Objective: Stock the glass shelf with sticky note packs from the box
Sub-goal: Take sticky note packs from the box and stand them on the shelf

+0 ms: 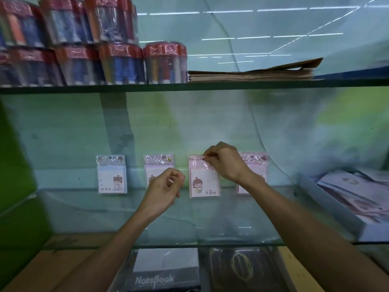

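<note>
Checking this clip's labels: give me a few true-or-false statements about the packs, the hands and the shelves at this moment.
1. Four packs stand along the back of the glass shelf. True: blue pack, second pack, third pack, fourth pack.
2. The right hand pinches the top of the blue pack. False: it pinches the third pack's top.
3. The left hand holds a pack. False: its fingers are curled, holding nothing.
4. Red-capped tubs sit on the upper shelf. True.
5. The tubs stand right of the paper stack. False: left of it.
</note>
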Demonstrator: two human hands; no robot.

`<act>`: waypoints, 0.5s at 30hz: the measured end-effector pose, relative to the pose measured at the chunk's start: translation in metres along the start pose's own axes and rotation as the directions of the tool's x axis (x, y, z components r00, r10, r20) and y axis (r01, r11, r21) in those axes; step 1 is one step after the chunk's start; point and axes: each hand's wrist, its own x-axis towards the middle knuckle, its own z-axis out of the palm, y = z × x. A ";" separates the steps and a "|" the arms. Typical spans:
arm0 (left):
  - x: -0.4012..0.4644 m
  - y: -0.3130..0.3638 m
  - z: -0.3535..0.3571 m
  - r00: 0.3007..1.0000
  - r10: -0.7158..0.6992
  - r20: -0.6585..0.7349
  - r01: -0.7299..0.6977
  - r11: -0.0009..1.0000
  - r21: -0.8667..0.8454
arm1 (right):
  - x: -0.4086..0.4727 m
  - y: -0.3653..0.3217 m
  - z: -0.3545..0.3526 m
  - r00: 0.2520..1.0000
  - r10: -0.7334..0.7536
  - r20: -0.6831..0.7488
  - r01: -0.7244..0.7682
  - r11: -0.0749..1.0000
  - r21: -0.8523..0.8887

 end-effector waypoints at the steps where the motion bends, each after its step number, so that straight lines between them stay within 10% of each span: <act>1: 0.001 0.000 0.001 1.000 0.000 0.005 0.000 1.000 0.005 | -0.001 0.000 0.001 1.000 -0.001 -0.011 0.001 1.000 -0.006; 15: 0.016 0.035 0.085 0.979 0.128 0.158 -0.108 0.986 -0.126 | -0.073 0.039 -0.069 0.952 -0.064 -0.298 0.041 0.996 -0.083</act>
